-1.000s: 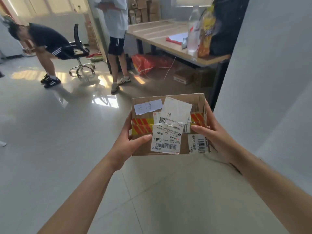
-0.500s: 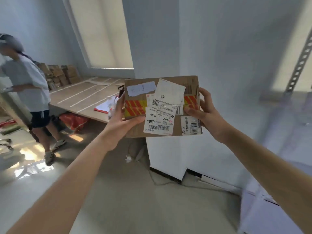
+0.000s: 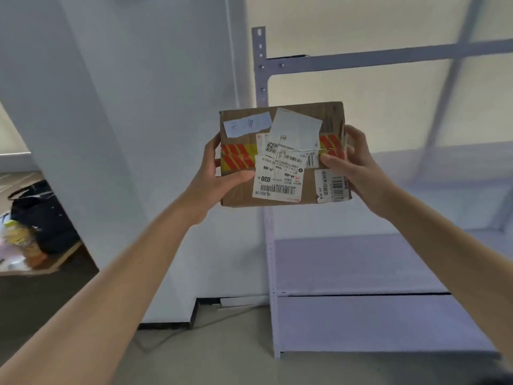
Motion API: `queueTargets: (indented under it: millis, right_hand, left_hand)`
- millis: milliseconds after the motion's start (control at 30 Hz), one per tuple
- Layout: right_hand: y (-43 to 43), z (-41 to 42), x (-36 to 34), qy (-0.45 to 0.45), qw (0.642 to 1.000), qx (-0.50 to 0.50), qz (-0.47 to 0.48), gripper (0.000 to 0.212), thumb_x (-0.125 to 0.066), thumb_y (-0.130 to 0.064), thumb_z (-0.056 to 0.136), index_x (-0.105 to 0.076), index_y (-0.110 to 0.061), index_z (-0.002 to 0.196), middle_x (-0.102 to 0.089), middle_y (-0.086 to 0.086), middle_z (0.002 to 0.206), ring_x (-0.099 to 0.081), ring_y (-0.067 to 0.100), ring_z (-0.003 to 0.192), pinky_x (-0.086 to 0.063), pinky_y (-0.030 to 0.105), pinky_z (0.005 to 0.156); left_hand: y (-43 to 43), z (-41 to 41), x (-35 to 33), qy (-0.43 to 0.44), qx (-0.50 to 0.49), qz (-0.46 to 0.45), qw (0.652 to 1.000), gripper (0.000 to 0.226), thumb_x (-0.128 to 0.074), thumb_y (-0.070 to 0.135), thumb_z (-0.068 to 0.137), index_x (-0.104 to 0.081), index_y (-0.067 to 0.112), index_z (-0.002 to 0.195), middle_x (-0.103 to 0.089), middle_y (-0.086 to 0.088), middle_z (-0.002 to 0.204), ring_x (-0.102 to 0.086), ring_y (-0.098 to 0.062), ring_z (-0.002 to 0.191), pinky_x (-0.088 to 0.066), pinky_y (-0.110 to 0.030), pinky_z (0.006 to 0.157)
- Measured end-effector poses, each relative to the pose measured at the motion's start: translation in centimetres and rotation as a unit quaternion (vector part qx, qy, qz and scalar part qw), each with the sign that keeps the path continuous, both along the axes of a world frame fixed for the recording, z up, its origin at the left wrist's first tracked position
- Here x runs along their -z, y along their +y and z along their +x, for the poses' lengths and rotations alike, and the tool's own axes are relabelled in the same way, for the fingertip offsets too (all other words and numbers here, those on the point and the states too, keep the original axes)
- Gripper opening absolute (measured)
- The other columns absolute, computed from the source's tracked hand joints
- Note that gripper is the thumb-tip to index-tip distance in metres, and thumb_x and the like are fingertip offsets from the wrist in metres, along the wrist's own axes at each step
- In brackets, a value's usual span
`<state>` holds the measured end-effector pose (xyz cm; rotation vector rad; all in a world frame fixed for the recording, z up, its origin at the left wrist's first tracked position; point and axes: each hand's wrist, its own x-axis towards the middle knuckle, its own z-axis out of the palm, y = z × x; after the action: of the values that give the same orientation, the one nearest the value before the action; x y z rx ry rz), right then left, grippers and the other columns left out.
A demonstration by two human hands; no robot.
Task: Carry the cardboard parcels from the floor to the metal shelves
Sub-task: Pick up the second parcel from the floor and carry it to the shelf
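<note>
- One brown cardboard parcel (image 3: 283, 154) with white labels; one pale metal shelf unit (image 3: 361, 262).
- Left hand (image 3: 219, 168) and right hand (image 3: 352, 165) gripped its opposite sides, arms outstretched.

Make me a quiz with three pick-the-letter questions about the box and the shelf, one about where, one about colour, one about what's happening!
1. Where is the cardboard parcel?
A. On the floor
B. Held up in front of the metal shelves
C. Lying on a shelf board

2. What colours are the striped tape on the parcel?
A. Red and yellow
B. Blue and white
C. Green and black

3. How is the parcel held?
A. By the left hand alone
B. By nobody
C. By both hands, one at each side

Answers:
1 B, since it is in the air with the shelf post and boards behind it.
2 A, since red stripes on yellow run across the box top.
3 C, since the left hand has a grip on the left edge and the right hand on the right edge.
</note>
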<state>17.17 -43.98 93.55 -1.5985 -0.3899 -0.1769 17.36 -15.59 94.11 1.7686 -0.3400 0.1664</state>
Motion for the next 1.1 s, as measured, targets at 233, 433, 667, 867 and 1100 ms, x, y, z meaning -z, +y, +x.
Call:
queueTargets:
  millis: [233, 433, 667, 867, 1100]
  right_hand:
    - [-13.8, -0.6, 0.3, 0.021, 0.998, 0.057, -0.023, 0.074, -0.069, -0.029, 0.087, -0.025, -0.038, 0.145, -0.056, 0.004, 0.144, -0.067, 0.021, 0.111, -0.057, 0.038, 0.077]
    - [-17.8, -0.2, 2.3, 0.038, 0.997, 0.069, -0.012, 0.072, -0.068, -0.03, 0.086, -0.025, -0.038, 0.143, -0.055, 0.004, 0.145, -0.065, 0.025, 0.118, -0.057, 0.037, 0.076]
    - [-18.8, 1.1, 5.9, 0.061, 0.996, 0.064, -0.006, 0.073, -0.069, -0.033, 0.081, -0.027, -0.04, 0.14, -0.055, 0.004, 0.144, -0.065, 0.025, 0.118, -0.056, 0.042, 0.082]
    - [-18.7, 1.9, 11.1, 0.106, 0.992, 0.066, -0.001, 0.061, -0.064, -0.019, 0.095, -0.027, -0.041, 0.139, -0.055, 0.006, 0.143, -0.066, 0.024, 0.113, -0.056, 0.039, 0.081]
    - [-19.1, 3.1, 22.1, 0.195, 0.977, 0.084, -0.016, 0.063, -0.067, -0.019, 0.094, -0.028, -0.041, 0.139, -0.057, 0.007, 0.14, -0.066, 0.027, 0.118, -0.058, 0.048, 0.091]
  left_hand:
    - [-13.8, 2.4, 1.3, 0.015, 0.052, -0.015, 0.998, 0.106, -0.084, 0.042, 0.058, -0.024, 0.044, 0.145, -0.054, 0.002, 0.137, -0.056, -0.023, 0.128, -0.046, -0.055, 0.104]
    - [-18.0, 3.7, 2.6, 0.026, 0.06, 0.002, 0.998, 0.108, -0.084, 0.043, 0.056, -0.024, 0.042, 0.145, -0.054, 0.0, 0.135, -0.053, -0.022, 0.129, -0.046, -0.052, 0.105]
    - [-19.2, 4.4, 6.3, 0.037, 0.044, 0.014, 0.998, 0.105, -0.082, 0.041, 0.06, -0.022, 0.039, 0.147, -0.052, 0.002, 0.135, -0.051, -0.019, 0.129, -0.044, -0.049, 0.109]
    - [-19.1, 5.2, 11.6, 0.095, 0.037, 0.01, 0.995, 0.104, -0.082, 0.038, 0.063, -0.021, 0.038, 0.148, -0.051, 0.0, 0.137, -0.051, -0.021, 0.13, -0.048, -0.051, 0.105]
    - [-19.5, 7.1, 22.8, 0.194, 0.058, -0.001, 0.979, 0.109, -0.086, 0.042, 0.053, -0.023, 0.045, 0.143, -0.052, -0.004, 0.139, -0.052, -0.023, 0.129, -0.049, -0.051, 0.103]
